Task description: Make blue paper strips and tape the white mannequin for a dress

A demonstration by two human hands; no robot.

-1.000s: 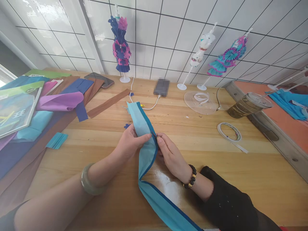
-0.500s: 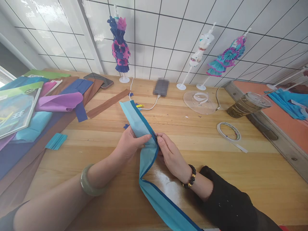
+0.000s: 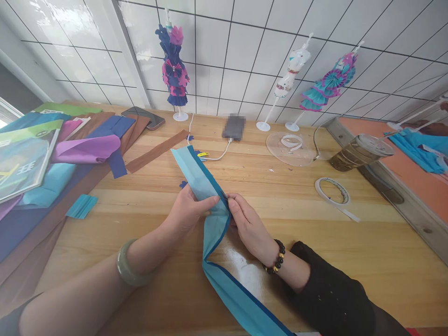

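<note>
Light-blue crepe paper strip with a dark-blue edge [image 3: 210, 205] runs across the middle of the wooden counter [image 3: 315, 242], from a flat end near the white charging cable [image 3: 210, 157] down to the near edge, where it leaves the picture. At its middle it is lifted and kinked, because both hands pinch it there. The left hand [image 3: 189, 210] has thumb and fingers closed on the pale side of the strip, apparently to hold it steady. The right hand [image 3: 245, 221] has its grip closed on the dark-blue edge, fingertips touching those of the left hand; something small and dark shows between them, too small to tell what. A green bangle [image 3: 128, 270] sits on the left wrist and a dark bead bracelet [image 3: 278, 256] on the right.

Toward the left edge of the counter lie loose coloured paper sheets [image 3: 87, 147] and a small folded turquoise piece [image 3: 81, 206], spread within reach. Along the far edge, against the tiled wall, stand three small mannequins: one in a blue and pink paper dress [image 3: 173, 65], one bare white mannequin [image 3: 289, 79] and one in a turquoise and purple paper dress [image 3: 329, 88]. A roll of tape [image 3: 332, 190] lies to the right, well apart from the hands, beside a lidded plastic cup [image 3: 360, 151].
</note>
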